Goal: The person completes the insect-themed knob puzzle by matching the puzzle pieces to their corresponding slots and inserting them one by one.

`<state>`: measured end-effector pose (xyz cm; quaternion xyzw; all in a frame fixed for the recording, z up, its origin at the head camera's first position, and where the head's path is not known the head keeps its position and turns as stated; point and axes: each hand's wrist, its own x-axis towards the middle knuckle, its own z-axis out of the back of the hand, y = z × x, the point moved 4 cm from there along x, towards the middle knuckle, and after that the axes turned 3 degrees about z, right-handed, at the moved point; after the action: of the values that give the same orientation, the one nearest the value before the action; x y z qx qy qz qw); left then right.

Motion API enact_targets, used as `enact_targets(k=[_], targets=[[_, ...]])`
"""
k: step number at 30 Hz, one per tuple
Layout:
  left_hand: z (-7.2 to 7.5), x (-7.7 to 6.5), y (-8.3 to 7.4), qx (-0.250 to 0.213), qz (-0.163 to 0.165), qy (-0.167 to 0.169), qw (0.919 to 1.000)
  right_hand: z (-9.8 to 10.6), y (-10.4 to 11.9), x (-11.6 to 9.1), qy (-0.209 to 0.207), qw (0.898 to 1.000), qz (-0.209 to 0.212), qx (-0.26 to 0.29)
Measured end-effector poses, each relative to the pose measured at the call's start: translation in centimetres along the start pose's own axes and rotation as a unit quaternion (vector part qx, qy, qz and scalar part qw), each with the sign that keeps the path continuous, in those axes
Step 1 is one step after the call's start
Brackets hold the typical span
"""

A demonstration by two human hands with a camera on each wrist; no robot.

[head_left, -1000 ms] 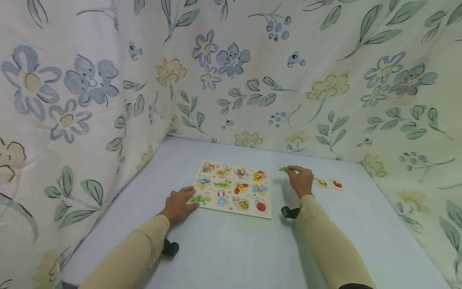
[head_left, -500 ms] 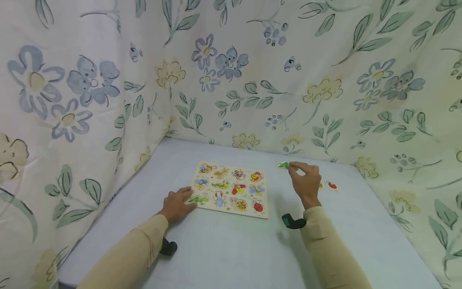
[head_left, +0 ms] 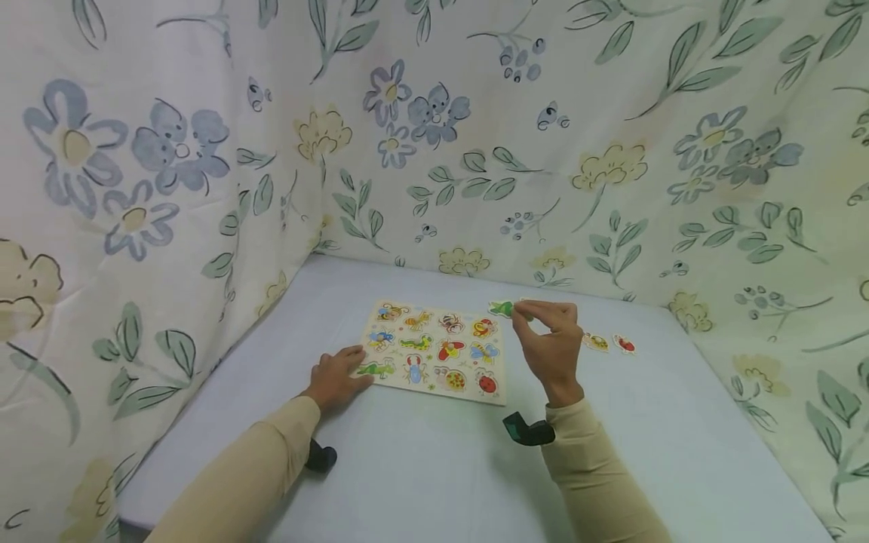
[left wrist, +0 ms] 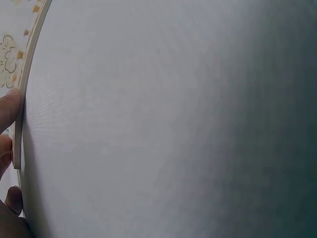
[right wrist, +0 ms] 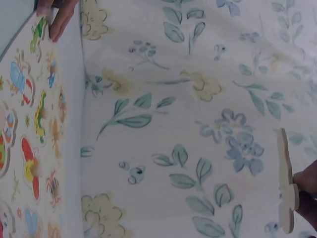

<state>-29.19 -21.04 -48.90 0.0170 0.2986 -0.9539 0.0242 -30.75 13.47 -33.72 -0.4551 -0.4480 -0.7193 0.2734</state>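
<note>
A wooden puzzle board (head_left: 434, 351) printed with colourful insects lies flat on the table. My left hand (head_left: 337, 379) rests at its near left corner, the thumb along the front edge and fingers at the left side. The left wrist view catches only fingertips (left wrist: 9, 110) at the board's edge. Between thumb and fingertips, my right hand (head_left: 551, 339) pinches a green insect puzzle piece (head_left: 501, 309), raised near the board's far right corner. That piece (right wrist: 289, 188) appears edge-on in the right wrist view, pale wood showing.
To the right of the right hand, a yellow spotted puzzle piece (head_left: 597, 342) and a red ladybird piece (head_left: 624, 344) lie on the white table (head_left: 421, 467). Floral cloth (head_left: 468, 204) hangs behind the table and along its sides.
My right hand has lifted the green puzzle piece and carried it left, to the board's far right corner. The left hand stays at the board's corner.
</note>
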Motion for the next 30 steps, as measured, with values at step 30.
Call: enact_targets(k=[30], targets=[[-0.2,0.8,0.7,0.015,0.012,-0.007,0.9998,-16.1,4.9,-5.2,0.160,0.981,-0.033,0.103]])
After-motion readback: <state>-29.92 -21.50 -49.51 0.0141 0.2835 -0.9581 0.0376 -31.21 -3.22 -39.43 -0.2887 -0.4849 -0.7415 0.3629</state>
